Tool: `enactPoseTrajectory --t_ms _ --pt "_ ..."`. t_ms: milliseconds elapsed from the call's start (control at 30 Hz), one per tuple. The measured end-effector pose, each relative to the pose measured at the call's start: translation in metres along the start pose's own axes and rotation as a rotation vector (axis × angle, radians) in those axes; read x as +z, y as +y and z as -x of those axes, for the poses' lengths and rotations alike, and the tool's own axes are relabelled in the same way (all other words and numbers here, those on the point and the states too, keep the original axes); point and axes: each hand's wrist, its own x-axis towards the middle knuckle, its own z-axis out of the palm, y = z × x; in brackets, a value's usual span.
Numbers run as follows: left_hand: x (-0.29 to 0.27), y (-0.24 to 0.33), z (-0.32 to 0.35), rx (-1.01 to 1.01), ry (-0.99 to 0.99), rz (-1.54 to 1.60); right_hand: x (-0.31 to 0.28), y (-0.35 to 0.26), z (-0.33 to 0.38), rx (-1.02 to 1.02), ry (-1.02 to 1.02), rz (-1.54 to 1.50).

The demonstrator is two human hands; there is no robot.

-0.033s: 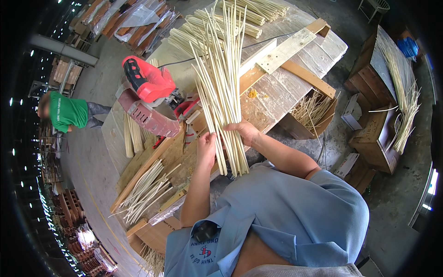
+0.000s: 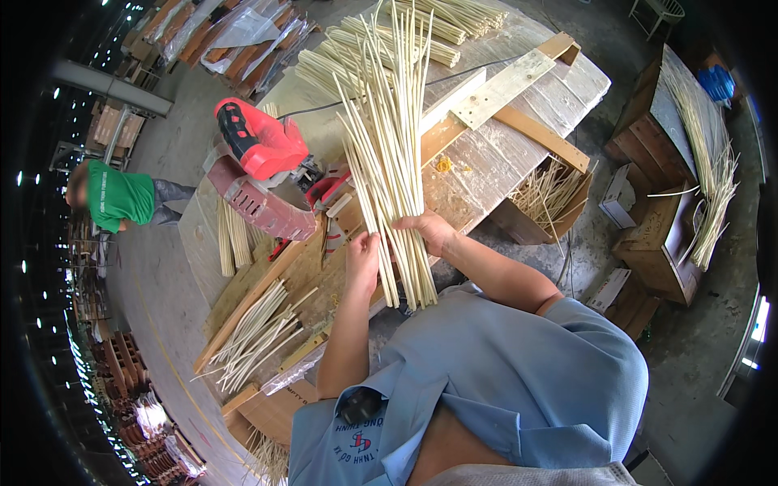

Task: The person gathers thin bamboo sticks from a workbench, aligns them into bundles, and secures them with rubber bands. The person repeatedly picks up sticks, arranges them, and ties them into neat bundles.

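Note:
A long, loose bundle of thin pale rattan sticks (image 2: 387,162) stands up in front of me, its tips fanned apart at the far end. My left hand (image 2: 362,261) is closed around sticks at the lower left side of the bundle. On the right side, my right hand (image 2: 429,232) grips it with the thumb laid across the front. The lower ends of the sticks hang just below my hands, near my shirt. Most fingers of both hands are hidden behind the sticks. Left of the bundle sits a red miter saw (image 2: 263,150) on the workbench (image 2: 559,93).
More stick bundles (image 2: 462,20) lie at the bench's far end. Shorter sticks (image 2: 255,336) lie at the near left. Nailed boards (image 2: 502,87) cross the bench. A box of offcuts (image 2: 523,220) stands below its right edge. A person in green (image 2: 121,194) stands far left.

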Motion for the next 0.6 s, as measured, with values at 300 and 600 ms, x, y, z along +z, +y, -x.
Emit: enactPoseTrajectory --t_ms 300,600 --pt "0.01 0.012 0.006 -0.005 -0.074 -0.018 -0.009 0.0 -0.005 -0.022 -0.003 0.026" --pt "0.026 0.02 0.017 -0.205 -0.269 0.125 0.0 0.01 -0.006 -0.165 0.09 0.108"
